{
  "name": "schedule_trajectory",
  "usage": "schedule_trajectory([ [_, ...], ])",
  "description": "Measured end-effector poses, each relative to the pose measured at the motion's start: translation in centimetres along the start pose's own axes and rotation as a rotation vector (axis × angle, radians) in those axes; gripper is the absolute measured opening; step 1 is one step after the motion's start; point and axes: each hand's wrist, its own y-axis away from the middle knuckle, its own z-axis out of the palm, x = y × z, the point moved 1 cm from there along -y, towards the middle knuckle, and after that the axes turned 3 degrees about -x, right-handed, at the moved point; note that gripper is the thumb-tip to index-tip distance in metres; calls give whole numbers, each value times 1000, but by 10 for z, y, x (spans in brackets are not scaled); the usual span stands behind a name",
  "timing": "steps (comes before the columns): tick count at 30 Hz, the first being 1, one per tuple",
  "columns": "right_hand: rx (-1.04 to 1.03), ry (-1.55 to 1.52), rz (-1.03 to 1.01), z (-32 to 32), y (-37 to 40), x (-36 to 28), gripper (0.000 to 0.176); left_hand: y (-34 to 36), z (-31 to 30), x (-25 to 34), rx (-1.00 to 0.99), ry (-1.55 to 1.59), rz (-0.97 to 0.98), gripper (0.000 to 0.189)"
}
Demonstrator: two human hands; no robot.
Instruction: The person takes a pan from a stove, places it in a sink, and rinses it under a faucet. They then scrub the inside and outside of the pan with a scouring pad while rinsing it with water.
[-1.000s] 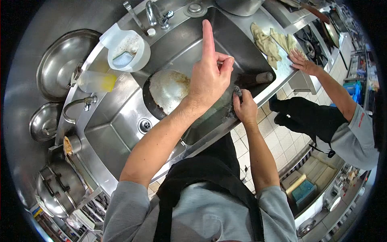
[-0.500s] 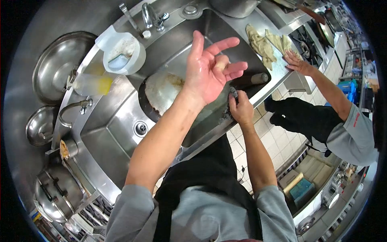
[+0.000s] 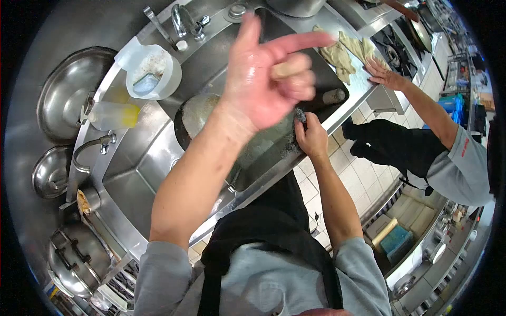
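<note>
The left hand (image 3: 269, 87) is in the air, blurred; its thumb and one finger spread wide, the others curl, no object visible there; the right hand (image 3: 313, 138) grips a seeming metal scourer (image 3: 300, 115); the pan (image 3: 195, 112) lies in the sink (image 3: 208, 64), partly behind the left forearm.

The raised left hand (image 3: 271, 79) is smeared by blur, its fingertips worst, and with its forearm (image 3: 195, 174) it hides much of the pan (image 3: 194, 115) from me. The drain beside that forearm (image 3: 175, 163) is mostly covered too. The right hand (image 3: 312, 138) masks part of the dark scourer (image 3: 299, 116). Beyond the left hand, the big pot (image 3: 296, 6) runs out of sight at the top.
</note>
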Motion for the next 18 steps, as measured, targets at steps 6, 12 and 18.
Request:
schedule_trajectory([
  [6, -3, -2, 12, 0, -1, 1, 27, -18, -15, 5, 13, 21, 81, 102],
  [12, -57, 26, 36, -1, 0, 1, 27, -26, 18, -16, -131, 144, 49, 109],
  [18, -11, 3, 33, -1, 0, 6, 28, -7, -49, 12, 159, 97, 190, 114],
])
